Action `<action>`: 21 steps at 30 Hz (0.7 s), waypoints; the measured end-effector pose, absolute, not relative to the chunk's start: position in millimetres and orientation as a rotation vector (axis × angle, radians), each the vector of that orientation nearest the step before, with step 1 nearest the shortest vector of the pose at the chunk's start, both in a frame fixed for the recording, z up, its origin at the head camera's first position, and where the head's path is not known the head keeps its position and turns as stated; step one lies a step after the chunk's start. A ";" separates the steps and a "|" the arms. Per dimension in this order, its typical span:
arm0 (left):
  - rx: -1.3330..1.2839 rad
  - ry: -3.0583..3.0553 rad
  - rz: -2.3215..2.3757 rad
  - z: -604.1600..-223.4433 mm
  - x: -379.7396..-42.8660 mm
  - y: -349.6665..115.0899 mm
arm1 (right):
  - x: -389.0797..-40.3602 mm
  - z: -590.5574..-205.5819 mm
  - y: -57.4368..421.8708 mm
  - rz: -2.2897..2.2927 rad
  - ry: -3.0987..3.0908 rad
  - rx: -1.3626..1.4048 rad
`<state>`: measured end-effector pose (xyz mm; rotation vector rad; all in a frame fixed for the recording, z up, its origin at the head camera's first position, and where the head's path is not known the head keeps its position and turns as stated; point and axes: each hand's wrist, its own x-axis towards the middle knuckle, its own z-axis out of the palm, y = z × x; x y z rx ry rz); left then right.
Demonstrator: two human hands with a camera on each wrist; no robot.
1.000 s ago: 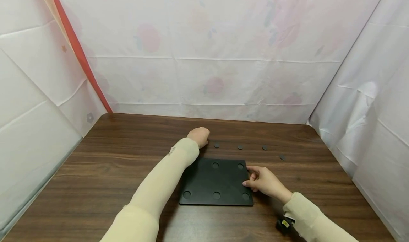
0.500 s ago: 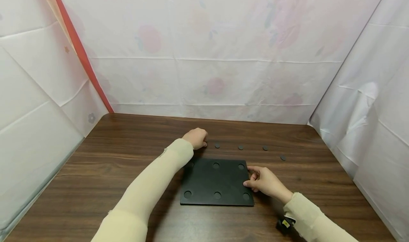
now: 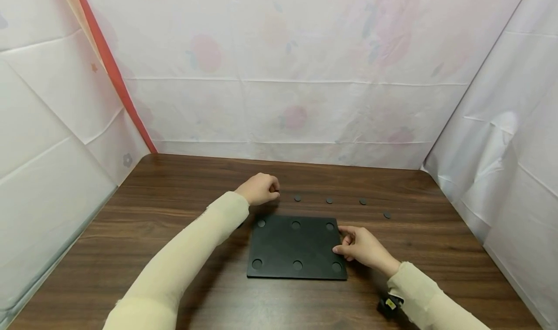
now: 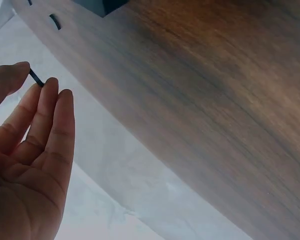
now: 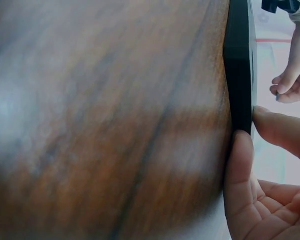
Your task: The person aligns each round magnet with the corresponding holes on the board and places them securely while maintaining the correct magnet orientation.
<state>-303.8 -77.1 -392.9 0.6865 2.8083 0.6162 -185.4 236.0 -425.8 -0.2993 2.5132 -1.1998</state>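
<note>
A flat black board (image 3: 296,245) with several round recesses lies on the wooden table. Its far-left recess is now uncovered in the head view. Above the table, beyond the board's far-left corner, my left hand (image 3: 258,189) pinches a small dark disc (image 4: 36,78) between thumb and fingertips; the left wrist view shows it edge-on. My right hand (image 3: 365,248) grips the board's right edge, one digit on the top face and another against the side (image 5: 238,75). Several similar discs lie beyond the board, among them one disc (image 3: 298,198) closest to my left hand.
More loose discs run rightward, including a disc (image 3: 329,201), another disc (image 3: 363,201) and the rightmost disc (image 3: 387,215). White patterned cloth (image 3: 279,102) hangs behind the wooden table (image 3: 131,213) and along both sides. A black device (image 3: 388,305) sits at my right wrist.
My left hand has drawn back leftward from the row of discs and turned, its arm moving off the board's far-left corner. The right hand and board stay nearly still.
</note>
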 end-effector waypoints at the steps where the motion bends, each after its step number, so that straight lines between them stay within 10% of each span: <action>1: 0.691 2.807 0.633 -391.9 -302.2 -78.6 | -185.5 -425.8 236.0 -1.200 2.513 -0.301; 21: 0.856 2.787 0.842 -378.6 -251.9 -101.3 | -185.0 -424.4 235.0 -1.202 2.516 -0.276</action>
